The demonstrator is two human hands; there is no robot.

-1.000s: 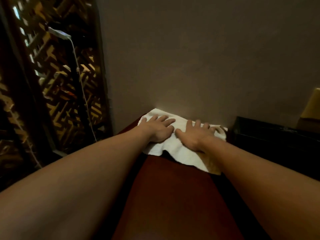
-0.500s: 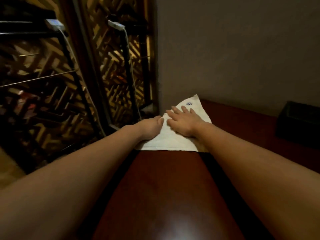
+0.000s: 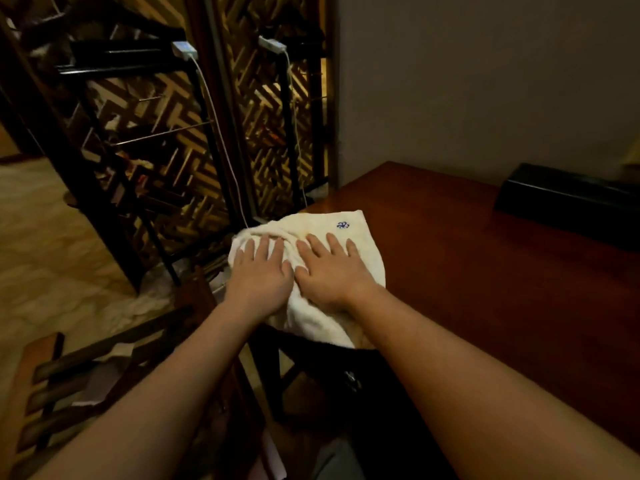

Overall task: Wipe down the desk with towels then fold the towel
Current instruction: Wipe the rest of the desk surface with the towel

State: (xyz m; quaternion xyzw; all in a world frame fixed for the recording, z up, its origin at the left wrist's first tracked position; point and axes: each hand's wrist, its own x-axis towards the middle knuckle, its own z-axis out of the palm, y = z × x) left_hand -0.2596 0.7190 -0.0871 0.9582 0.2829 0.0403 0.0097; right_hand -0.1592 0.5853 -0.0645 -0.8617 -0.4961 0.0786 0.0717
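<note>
A white towel with a small blue mark lies bunched on the left front corner of the dark red wooden desk, partly hanging over the edge. My left hand presses flat on the towel's left part, fingers straight. Beside it, my right hand presses flat on the towel's middle, fingers spread. The two hands nearly touch.
A black box stands at the desk's back right by the wall. Left of the desk are a dark metal rack with white cables, a patterned screen, and a wooden chair at the lower left.
Both hands have slid the towel along the desk to its left front corner. The towel now bunches and overhangs the edge. The view has swung left.
</note>
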